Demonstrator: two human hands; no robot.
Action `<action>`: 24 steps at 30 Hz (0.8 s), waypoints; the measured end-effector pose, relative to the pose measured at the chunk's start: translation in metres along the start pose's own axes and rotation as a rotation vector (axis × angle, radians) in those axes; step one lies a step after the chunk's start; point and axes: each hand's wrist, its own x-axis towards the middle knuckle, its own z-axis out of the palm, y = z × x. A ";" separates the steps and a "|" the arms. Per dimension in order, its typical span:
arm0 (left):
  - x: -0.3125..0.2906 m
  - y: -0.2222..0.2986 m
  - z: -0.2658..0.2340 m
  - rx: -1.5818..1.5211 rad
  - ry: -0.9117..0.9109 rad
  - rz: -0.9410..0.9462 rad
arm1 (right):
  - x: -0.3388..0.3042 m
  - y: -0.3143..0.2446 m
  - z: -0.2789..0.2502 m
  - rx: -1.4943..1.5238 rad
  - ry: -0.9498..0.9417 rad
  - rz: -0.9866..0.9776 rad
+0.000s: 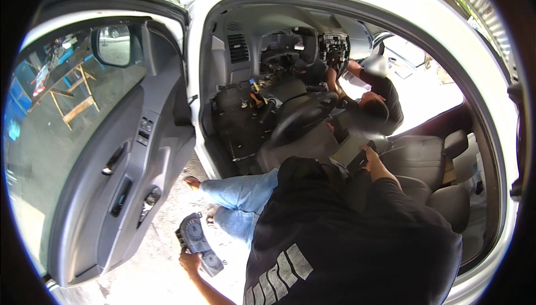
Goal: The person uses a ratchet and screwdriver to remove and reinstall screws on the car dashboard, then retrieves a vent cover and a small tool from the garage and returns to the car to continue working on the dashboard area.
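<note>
Down at the left, outside the car, my left hand [191, 261] is closed on the edge of an instrument cluster [196, 237]. Its dark housing has round shapes and small tabs along the rim, and it hangs over the pale ground. Above the front seats my right hand [369, 158] grips a flat rectangular unit [350, 151] by its dark side; its broad face is greenish grey. The steering wheel [304, 116] lies just beyond that unit. In the dashboard, the cluster opening [285, 45] stands bare and the centre stack [335, 48] has its inner parts exposed.
A co-worker [374, 104] leans in from the far side, hands at the centre stack. The open driver's door [123, 193] stands to my left, the white door frame [196, 81] beside it. Grey seats [416, 157] are at the right. Loose parts [254, 98] lie below the dash.
</note>
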 end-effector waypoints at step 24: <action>-0.136 0.248 0.014 -0.134 0.541 0.402 | 0.221 -0.063 0.004 -0.721 -0.967 0.138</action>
